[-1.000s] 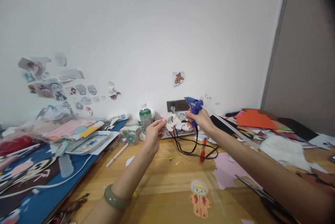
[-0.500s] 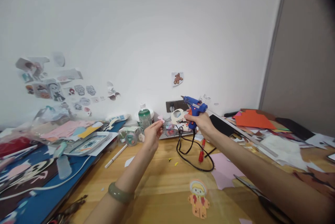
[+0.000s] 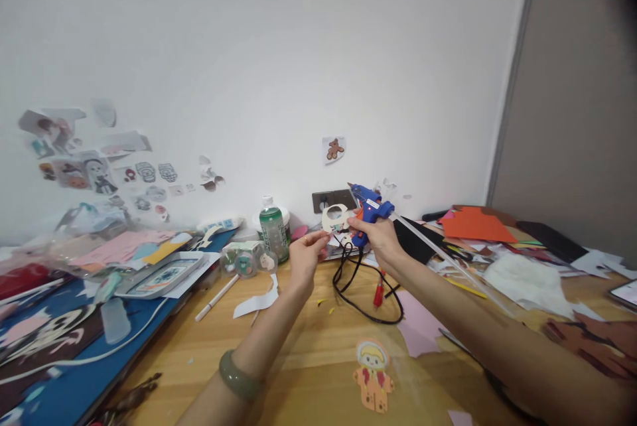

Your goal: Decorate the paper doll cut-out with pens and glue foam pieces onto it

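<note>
A blue glue gun [image 3: 369, 206] is gripped in my right hand [image 3: 374, 232], its nozzle pointing up and left. Between that hand's thumb and finger there is also a cream paper ring-shaped cutout [image 3: 334, 217]. My left hand [image 3: 307, 255] is closed in a pinch at the lower left edge of the cutout; whatever its fingertips hold is too small to make out. The gun's black cord [image 3: 343, 286] loops down onto the table. A finished-looking paper figure in an orange suit [image 3: 373, 379] lies nearer to me.
A green-labelled bottle [image 3: 273, 230] stands by the wall. Left are a blue mat [image 3: 94, 356] and a tray [image 3: 162, 275]. Scissors lie partly under my right forearm. Orange sheets [image 3: 478, 225], pink paper [image 3: 417, 326] and a red-handled tool [image 3: 379, 293] lie right.
My left hand has moved right, up to the cream cutout. The pink piece seen at its fingertips is no longer visible. The view has shifted slightly, and a white paper scrap shows more fully.
</note>
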Available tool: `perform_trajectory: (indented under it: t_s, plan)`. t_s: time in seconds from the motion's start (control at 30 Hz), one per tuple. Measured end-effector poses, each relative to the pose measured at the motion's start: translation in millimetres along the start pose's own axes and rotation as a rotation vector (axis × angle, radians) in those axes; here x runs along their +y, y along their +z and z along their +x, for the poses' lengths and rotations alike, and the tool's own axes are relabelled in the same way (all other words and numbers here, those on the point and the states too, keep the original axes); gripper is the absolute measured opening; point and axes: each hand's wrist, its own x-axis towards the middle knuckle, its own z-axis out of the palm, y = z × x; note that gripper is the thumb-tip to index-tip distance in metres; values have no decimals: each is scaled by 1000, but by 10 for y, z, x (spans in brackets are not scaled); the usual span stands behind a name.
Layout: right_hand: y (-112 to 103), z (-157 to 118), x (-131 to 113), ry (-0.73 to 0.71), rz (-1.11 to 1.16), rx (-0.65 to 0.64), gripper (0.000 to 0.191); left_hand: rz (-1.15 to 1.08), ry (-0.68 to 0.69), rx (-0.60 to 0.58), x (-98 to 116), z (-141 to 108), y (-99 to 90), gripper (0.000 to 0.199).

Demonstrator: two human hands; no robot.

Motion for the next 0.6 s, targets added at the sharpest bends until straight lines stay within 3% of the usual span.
perform_trajectory:
  t_s: [0.3, 0.6]
  plan:
    - [-6, 9, -13, -22, 43, 9, 27, 66, -9, -55, -30, -25, -14, 21]
    - [-6, -30, -29, -6, 23, 4, 29, -28, 14, -69, 8, 1, 19, 27]
